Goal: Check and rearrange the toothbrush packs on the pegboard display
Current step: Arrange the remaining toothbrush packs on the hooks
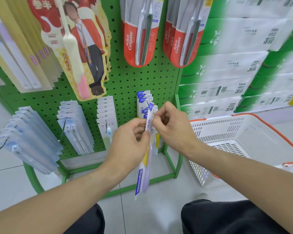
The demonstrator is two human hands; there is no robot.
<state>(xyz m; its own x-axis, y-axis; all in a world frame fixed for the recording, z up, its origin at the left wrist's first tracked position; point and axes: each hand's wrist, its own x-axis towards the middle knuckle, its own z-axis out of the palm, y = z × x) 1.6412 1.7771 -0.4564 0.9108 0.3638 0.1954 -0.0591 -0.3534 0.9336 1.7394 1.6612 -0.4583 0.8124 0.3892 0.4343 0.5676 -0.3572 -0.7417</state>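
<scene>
Item: toothbrush pack (145, 168) — long, narrow, clear-fronted, with a white, blue and yellow card and a pale purple brush handle inside; blue lettering runs along its lower end. It hangs edge-on between my two hands, tilted a little, its lower end pointing down past my left wrist toward the floor.

Left hand (130, 137): fingers curled round the pack's middle from the left, thumb on the near side. It grips the pack.

Right hand (171, 125): fingers curled tight, fingertips pinching the pack's upper part just above my left hand. The two hands nearly touch.

Behind my hands: a row of matching blue-and-white packs (145, 102) on a peg of the green pegboard (125, 78), directly beyond my right fingertips. The top of the held pack lies against this row; whether it is on the peg I cannot tell.

Left of my left hand: white-card packs (107, 114), then two rows of clear blue packs (74, 127) on hooks.

Above my hands: red Colgate packs (139, 36), two pegs.

Right of my right hand: white basket (240, 137) with orange handles — on the floor, beside the rack's green frame (178, 159).
</scene>
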